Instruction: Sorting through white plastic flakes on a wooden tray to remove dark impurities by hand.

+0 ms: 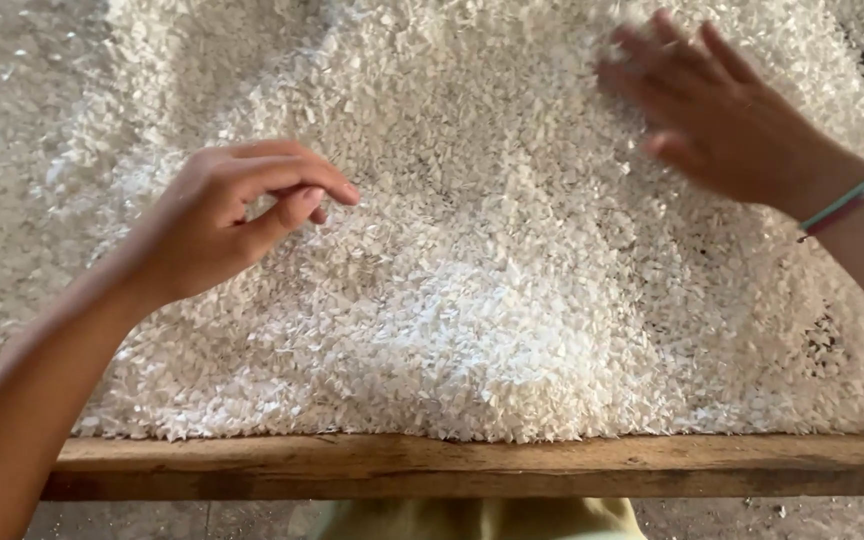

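A thick layer of small white flakes point(472, 300) fills a wooden-framed tray. My left hand point(222, 215) hovers just over the flakes at the left, fingers curled with the thumb against the fingertips; I cannot make out anything pinched there. My right hand point(722, 110) is at the upper right, blurred, fingers spread flat and touching the flakes. Thin green and red bands point(847, 200) circle my right wrist.
The tray's wooden front rail point(472, 465) runs across the bottom. Dark mesh point(822, 345) shows through the thin flakes at the right. A yellowish garment point(482, 520) lies below the rail, with grey floor point(132, 520) beside it.
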